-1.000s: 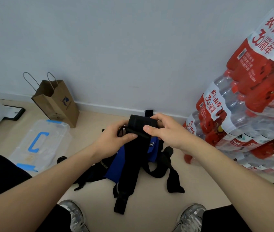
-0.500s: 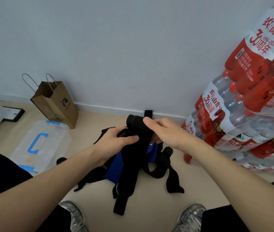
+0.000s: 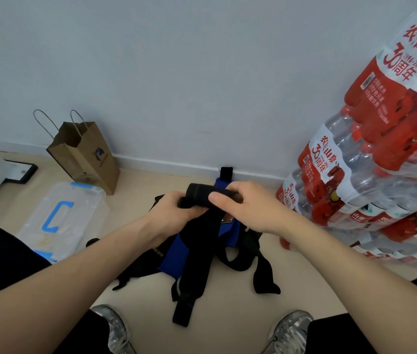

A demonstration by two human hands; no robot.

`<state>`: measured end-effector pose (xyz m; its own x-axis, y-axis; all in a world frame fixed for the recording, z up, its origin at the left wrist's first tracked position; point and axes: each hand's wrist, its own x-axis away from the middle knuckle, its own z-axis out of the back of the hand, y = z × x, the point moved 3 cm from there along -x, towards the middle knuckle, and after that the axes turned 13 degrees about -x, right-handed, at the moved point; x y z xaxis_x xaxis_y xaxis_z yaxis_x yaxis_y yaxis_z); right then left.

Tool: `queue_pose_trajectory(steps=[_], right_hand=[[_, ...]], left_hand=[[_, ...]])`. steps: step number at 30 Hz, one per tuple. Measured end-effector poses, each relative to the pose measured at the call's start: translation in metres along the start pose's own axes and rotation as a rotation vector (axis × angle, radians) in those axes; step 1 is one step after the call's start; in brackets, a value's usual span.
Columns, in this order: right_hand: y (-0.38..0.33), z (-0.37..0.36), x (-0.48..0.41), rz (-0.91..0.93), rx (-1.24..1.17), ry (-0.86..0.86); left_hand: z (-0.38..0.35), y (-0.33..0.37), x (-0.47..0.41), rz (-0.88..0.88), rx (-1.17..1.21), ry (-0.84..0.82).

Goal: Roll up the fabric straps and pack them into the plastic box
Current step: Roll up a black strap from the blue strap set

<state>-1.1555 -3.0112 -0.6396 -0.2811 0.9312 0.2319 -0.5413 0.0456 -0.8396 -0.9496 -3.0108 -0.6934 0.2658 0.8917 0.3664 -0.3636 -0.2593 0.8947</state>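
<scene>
Even, soft indoor light, faint shadows, wide-angle bending at the edges, slight softness throughout, no strong glare.

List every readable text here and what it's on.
"农夫山泉": water bottle packs, red-and-white labels.
"30周年": same labels; smaller print blurred.
"KUE…": black strap on the floor; rest unreadable.
Paper bag: logo text too small.

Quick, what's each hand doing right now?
Left hand: grips the left end of the rolled black strap.
Right hand: grips the same roll's right end.
</scene>
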Motion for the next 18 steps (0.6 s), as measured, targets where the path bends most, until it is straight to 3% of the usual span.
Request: queue_pose_trajectory(steps=[8,13,15,18], right_hand=[[0.005,-0.005,0.005,0.029,0.043,-0.002],[0.007,-0.015,0.007,0.135,0.100,0.034],[0.010,-0.013,0.005,0.060,-0.001,-0.026],[0.020,-0.015,0.003,-0.194,-0.332,-0.172]], left_hand=[[0.002,0.003,-0.003,0.096,0.249,-0.219],[0.005,0.013,0.000,-0.018,0.034,-0.167],[0.006,0.015,0.002,-0.077,-0.059,-0.114],[0.006,0.015,0.007,-0.108,-0.170,-0.078]])
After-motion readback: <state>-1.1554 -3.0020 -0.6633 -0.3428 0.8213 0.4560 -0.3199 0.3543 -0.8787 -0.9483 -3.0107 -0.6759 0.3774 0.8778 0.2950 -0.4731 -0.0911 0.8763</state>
